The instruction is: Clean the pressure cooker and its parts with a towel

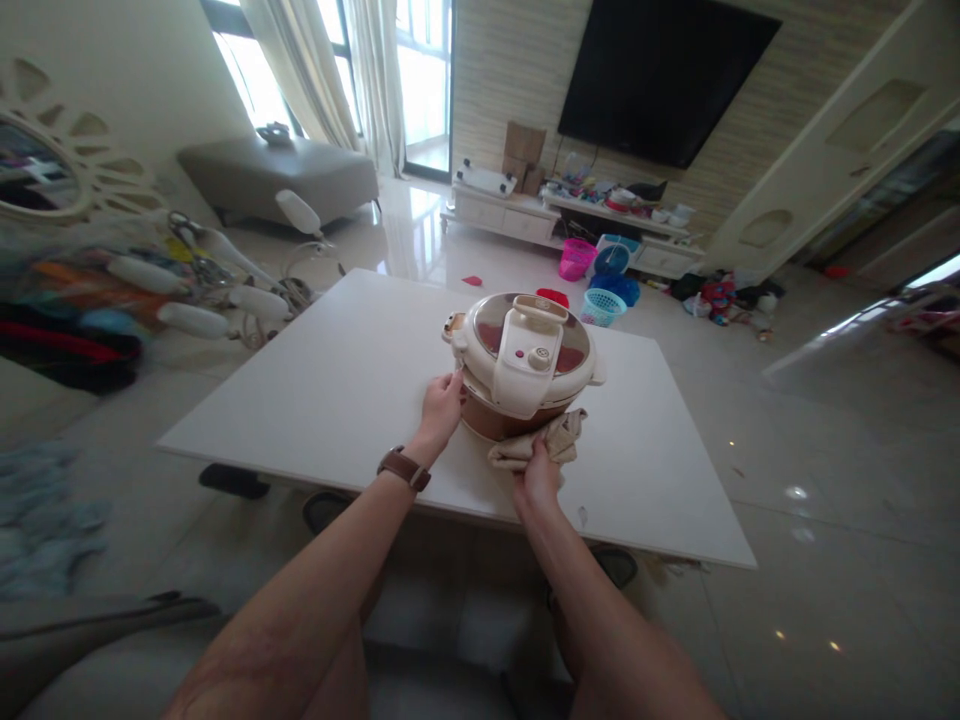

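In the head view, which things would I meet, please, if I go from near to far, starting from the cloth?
Folded beige cloth → electric pressure cooker → turquoise basket → pink basket → white TV cabinet → wall-mounted television.

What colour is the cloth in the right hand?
The cloth is beige, seen in the head view.

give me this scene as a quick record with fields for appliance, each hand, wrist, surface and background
appliance: cream-and-brown pressure cooker, closed, upright
left hand: at the cooker's left side
right hand: holding a folded beige cloth at the cooker's lower near side
left wrist: watch with brown strap
surface: white tabletop
background: wall-mounted television, pink basket, light-blue basket
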Available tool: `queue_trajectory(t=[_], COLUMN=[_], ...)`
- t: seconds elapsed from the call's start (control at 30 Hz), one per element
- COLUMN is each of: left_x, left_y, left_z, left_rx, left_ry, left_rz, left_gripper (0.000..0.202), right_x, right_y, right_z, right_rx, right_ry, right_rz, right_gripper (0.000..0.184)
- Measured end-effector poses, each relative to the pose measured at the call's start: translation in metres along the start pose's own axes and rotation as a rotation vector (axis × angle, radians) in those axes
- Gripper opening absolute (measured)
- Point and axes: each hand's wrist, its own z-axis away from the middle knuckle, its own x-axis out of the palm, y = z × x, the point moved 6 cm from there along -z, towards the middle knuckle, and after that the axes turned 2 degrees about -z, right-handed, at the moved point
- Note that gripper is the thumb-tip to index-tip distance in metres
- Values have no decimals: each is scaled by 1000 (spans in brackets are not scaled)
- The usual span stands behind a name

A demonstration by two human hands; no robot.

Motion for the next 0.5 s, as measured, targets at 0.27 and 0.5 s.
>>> queue_trajectory(t=[0.27, 0.5], left_x=[-1, 0], left_y=[3, 1], left_z=[2, 1], left_rx=[5, -3], left_ry=[17, 22], left_rz=[-9, 1], left_gripper=[45, 44], right_x=[4, -17], right_y=[-29, -94], right_z=[3, -38], right_rx=[390, 378], right_ry=[16, -16], right_rz=[-164, -173], right_gripper=[16, 18])
